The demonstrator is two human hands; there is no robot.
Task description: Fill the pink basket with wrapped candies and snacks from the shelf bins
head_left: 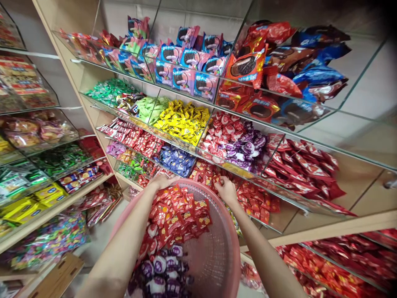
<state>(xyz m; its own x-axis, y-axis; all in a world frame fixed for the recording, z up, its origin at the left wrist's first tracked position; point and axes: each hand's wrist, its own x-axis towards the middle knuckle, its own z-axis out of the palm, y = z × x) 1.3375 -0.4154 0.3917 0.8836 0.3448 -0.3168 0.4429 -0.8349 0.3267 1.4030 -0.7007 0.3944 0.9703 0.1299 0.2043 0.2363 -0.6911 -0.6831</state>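
A pink plastic basket sits in front of me, tilted toward the shelves. It holds several small red snack packets at its far side and purple and white candies nearer me. My left hand grips the basket's far rim, fingers curled over it. My right hand reaches past the rim into a glass shelf bin of red packets, fingers closed on some of them.
Glass-fronted shelf bins rise ahead with yellow, green, blue, purple and red sweets. Cookie packs fill the top row. Wooden shelving with more sweets stands at the left, and lower bins of red packets at the right.
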